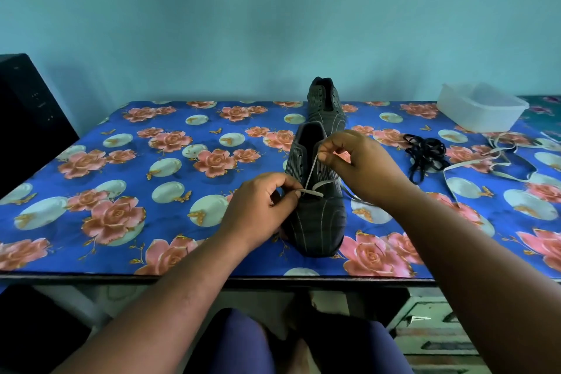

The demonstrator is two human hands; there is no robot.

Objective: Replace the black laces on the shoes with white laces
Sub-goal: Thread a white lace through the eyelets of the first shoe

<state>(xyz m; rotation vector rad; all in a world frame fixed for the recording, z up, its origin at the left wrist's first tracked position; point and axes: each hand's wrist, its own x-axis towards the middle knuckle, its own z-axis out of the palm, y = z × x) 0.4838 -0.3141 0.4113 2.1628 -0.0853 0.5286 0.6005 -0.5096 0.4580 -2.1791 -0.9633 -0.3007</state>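
Two dark pinstriped shoes stand in a line on the floral tabletop [91, 136], each with its long axis running away from the person, toe nearest and heel opening farthest. The near shoe [315, 215] sits at the front centre; the far shoe [326, 100] stands just behind it by the wall. One white lace [312, 173] is threaded through the near shoe's lowest eyelets (only the first crossing shows). The left hand [261, 209] pinches one end of it at the shoe's left side, fingers curled; the right hand [361, 161] pinches the other strand, raised above the tongue. To the right lie one bundle of black laces [425, 155], one loose second white lace [498, 161] and one clear plastic container [482, 106].
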